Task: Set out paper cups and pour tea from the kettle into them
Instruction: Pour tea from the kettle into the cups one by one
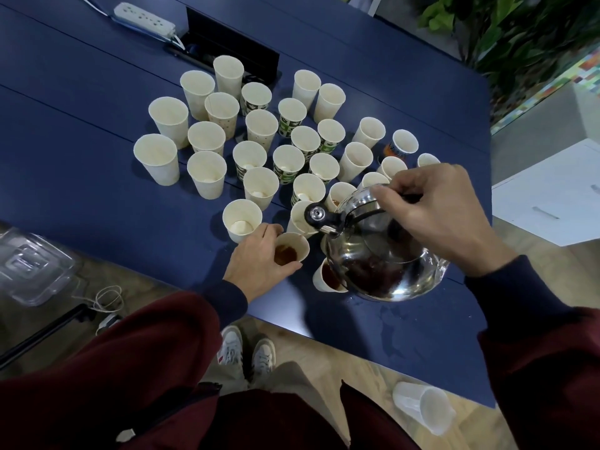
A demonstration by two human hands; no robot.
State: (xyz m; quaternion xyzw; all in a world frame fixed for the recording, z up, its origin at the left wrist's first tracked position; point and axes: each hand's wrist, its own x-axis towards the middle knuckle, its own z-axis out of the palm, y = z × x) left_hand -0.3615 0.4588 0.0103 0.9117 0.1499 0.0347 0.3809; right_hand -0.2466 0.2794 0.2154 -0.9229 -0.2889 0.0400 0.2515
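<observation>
Our left hand (256, 264), seven o'clock: fingers curled round a cup (297, 246). Our right hand (435, 209), three o'clock: clenched on the kettle (383, 254) from above.

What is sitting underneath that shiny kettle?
A paper cup holding dark tea pokes out under the kettle, which the right hand holds by its handle. The kettle covers the rest of the cup and whatever else stands beneath.
</observation>
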